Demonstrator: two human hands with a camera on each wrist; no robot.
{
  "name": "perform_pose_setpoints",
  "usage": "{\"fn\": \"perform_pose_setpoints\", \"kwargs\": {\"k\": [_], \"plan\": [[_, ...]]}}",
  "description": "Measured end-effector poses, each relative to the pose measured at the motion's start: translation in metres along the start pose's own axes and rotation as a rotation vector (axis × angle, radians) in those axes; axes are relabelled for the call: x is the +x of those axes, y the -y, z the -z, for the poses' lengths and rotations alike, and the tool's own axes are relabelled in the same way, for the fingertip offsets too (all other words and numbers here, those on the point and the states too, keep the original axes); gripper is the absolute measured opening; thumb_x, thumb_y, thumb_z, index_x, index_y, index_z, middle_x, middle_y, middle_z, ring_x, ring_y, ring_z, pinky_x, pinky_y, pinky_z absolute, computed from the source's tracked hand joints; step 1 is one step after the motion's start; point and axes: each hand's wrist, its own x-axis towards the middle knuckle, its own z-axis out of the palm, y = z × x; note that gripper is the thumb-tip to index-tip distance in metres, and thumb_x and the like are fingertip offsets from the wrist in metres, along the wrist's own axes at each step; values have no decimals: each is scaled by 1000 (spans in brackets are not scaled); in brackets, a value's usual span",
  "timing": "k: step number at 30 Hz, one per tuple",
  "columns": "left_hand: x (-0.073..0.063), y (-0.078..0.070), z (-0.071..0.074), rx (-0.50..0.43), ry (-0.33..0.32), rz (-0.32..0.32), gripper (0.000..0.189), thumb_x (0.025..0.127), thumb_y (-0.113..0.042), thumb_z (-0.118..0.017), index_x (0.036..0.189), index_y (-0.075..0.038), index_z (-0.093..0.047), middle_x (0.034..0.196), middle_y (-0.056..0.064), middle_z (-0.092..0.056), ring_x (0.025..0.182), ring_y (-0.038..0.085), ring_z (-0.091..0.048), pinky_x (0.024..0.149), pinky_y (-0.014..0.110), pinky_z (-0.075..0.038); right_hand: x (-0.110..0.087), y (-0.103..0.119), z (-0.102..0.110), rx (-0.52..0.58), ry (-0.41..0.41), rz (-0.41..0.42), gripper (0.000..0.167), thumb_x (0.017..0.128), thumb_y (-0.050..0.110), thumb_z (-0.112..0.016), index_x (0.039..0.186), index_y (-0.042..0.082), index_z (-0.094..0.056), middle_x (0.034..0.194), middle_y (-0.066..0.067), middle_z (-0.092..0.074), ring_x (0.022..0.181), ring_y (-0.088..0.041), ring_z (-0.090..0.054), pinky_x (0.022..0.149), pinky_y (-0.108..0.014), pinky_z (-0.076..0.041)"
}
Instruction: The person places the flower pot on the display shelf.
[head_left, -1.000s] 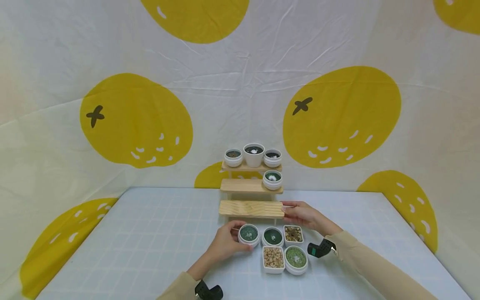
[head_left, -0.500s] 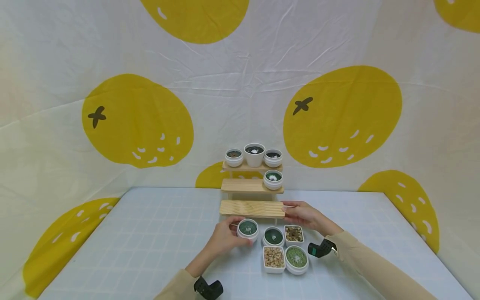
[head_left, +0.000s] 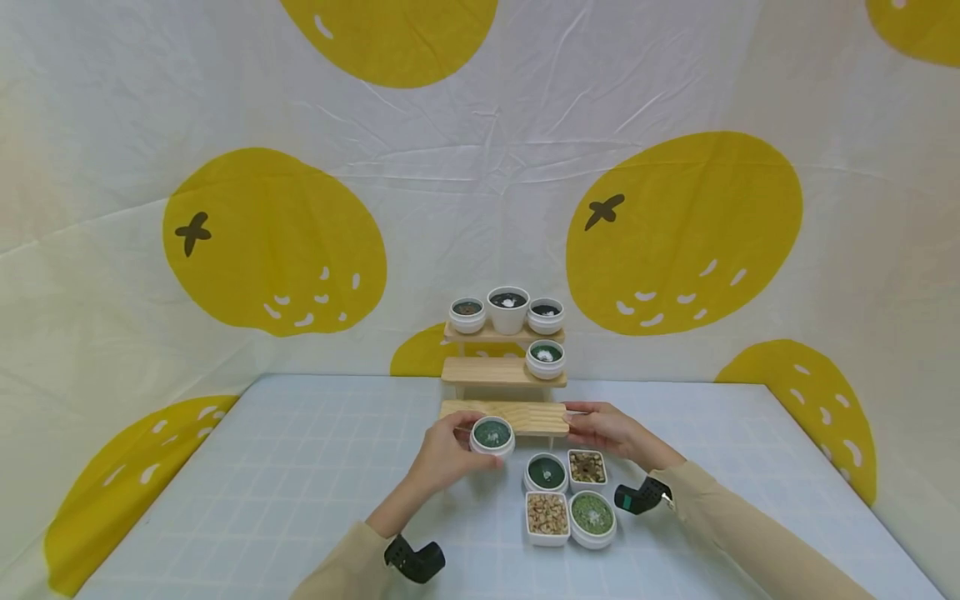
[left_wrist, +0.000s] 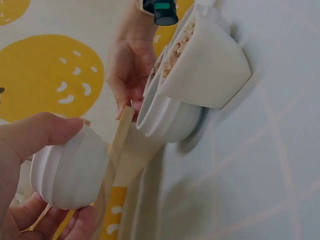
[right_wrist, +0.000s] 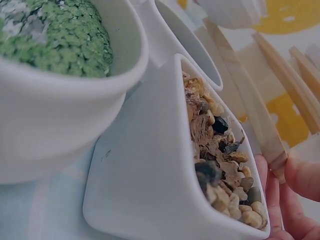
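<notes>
My left hand (head_left: 444, 450) grips a round white pot (head_left: 492, 438) with a dark green fill, thumb on one side and fingers on the other. In the left wrist view that pot (left_wrist: 72, 167) is raised off the table, close to the edge of the lowest wooden board (left_wrist: 118, 137). In the head view it overlaps the left part of the same board (head_left: 532, 417). My right hand (head_left: 611, 435) pinches the right end of this lowest board. The right wrist view shows its thumb (right_wrist: 303, 176) on the board's end and the fingers beneath.
Several white pots stand in front of the stand, among them a square one with pebbles (head_left: 587, 468) and a round one with green fill (head_left: 592, 515). The middle board (head_left: 480, 372) bears one pot (head_left: 545, 358); three stand on the top board (head_left: 491, 335).
My left hand has lifted the round pot from the table and carried it forward, up to the lowest board's front edge. The right hand keeps its place at the board's end.
</notes>
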Motion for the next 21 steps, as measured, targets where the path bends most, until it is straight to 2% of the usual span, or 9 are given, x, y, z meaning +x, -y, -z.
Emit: {"fn": "perform_pose_setpoints", "kwargs": {"k": [4,11,21], "plan": [[5,-7,0,-6,-35,21,58,62,-19,-90,113,-7,-64,104,7,-67,84,17,-60,74,28,-53,0,0,-1,-2,-4,-3,60,97,10,-52,146,-11,-23,95,-1,-66,82,-7,-66,77,-21,-57],[15,-22,-3,-22,-82,58,63,61,-21,-90,117,-7,-63,107,8,-66,86,17,-59,74,27,-53,0,-1,1,6,-5,-12,59,98,9,-51,146,-10,-22,95,-1,-66,82,-7,-66,77,-21,-57],[26,-38,-2,-43,-129,41,65,63,-20,-89,120,-6,-62,105,10,-66,87,17,-60,75,23,-53,3,1,2,1,7,-18,60,98,10,-51,147,-10,-22,94,0,-66,80,-6,-66,74,-19,-57]]}}
